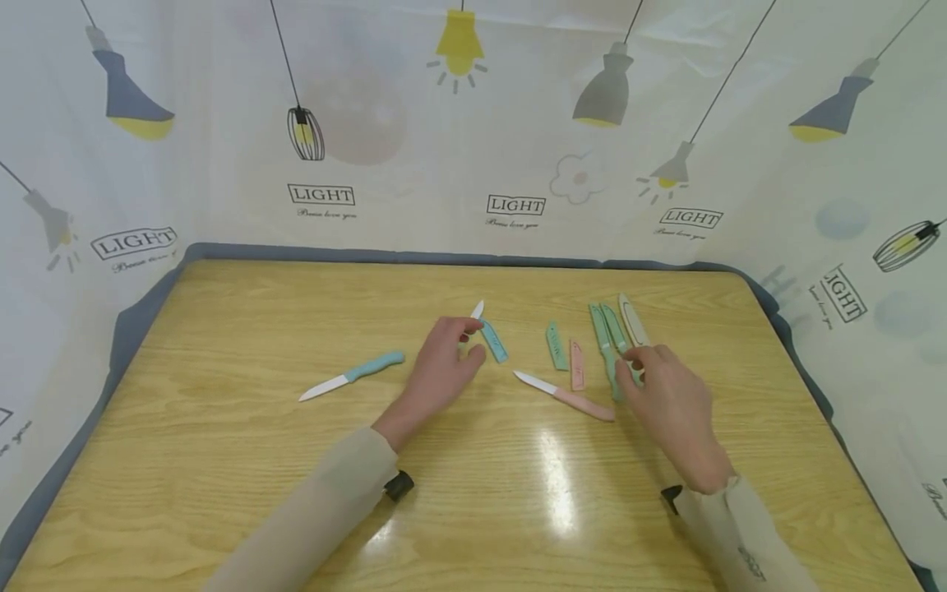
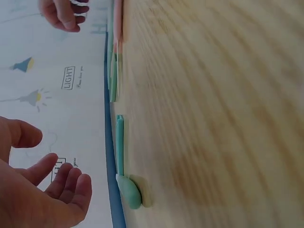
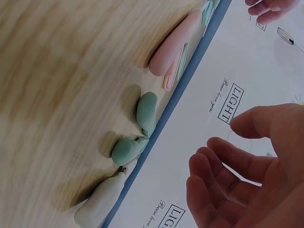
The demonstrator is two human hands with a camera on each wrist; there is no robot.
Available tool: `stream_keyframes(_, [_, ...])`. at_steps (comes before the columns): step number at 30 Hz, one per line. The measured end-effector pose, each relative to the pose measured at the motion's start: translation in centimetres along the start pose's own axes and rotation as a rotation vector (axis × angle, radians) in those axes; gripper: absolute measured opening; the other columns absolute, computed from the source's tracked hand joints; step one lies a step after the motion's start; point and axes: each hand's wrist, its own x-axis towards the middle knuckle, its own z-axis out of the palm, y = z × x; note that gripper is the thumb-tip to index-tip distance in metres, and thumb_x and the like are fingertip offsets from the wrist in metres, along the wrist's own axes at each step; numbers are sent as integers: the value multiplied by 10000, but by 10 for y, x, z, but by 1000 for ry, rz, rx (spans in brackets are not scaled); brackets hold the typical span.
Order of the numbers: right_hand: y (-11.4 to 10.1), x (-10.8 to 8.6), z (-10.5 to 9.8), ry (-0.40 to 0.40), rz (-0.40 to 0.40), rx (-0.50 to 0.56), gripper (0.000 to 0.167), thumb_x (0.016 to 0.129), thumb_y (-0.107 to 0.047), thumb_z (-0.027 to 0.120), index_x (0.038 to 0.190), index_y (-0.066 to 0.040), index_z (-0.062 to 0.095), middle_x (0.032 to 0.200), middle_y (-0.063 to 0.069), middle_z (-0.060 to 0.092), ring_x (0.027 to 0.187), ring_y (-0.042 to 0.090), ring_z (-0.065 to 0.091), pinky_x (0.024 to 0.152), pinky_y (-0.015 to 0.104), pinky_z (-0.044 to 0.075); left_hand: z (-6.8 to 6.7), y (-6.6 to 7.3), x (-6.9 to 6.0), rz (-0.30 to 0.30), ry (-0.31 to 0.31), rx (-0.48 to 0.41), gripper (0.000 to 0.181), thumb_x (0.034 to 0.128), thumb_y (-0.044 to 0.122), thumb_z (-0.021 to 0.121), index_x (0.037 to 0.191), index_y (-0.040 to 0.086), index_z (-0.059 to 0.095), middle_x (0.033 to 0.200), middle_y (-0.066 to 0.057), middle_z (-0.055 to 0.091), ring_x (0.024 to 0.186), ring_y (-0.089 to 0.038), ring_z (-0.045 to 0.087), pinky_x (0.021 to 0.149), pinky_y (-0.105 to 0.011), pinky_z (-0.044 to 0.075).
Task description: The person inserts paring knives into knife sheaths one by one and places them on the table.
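My left hand (image 1: 444, 362) hovers with bent, parted fingers beside a blue blade sheath (image 1: 494, 341), holding nothing. A white blade (image 1: 478, 310) pokes out beyond it; a pale green handle (image 2: 129, 192) lies below it in the left wrist view. To its left is a blue-handled knife (image 1: 373, 366) with a bare white blade. My right hand (image 1: 669, 399), loosely curled around nothing, is above two green knives (image 1: 608, 349) and a cream knife (image 3: 100, 202); it hides part of their handles in the head view. A pink-handled knife (image 1: 584, 404) lies bare between my hands.
A green sheath (image 1: 556, 347) and a pink sheath (image 1: 577, 364) lie side by side just beyond the pink-handled knife. The wooden table (image 1: 244, 329) ends at a grey-blue border, behind which a lamp-patterned cloth (image 1: 414, 189) rises on several sides.
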Motion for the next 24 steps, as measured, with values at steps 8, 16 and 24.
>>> stream_keyframes(8, [-1,-4,0,-2,0,2,286,1021,-246,599,1095,-4,733,1000,173,700,638,198,608,408,279,438,17,9,19,34,-168,330,439,1044,210,542,1452,46,550,1323,-153,527,1191,-293,521,958,-411,520])
stream_keyframes(16, [-4,-4,1,-42,10,3,305,1018,-237,588,1122,14,726,1035,181,695,591,173,567,387,281,425,32,9,32,144,-221,715,422,1073,262,521,1403,6,579,1214,-181,533,997,-263,516,799,-357,556])
stream_keyframes(24, [-5,-4,3,-58,8,0,315,1021,-248,597,1128,20,723,1059,198,699,618,185,585,379,276,425,43,5,43,176,-164,870,427,1086,378,511,1275,22,652,1150,-176,537,958,-263,539,692,-310,578])
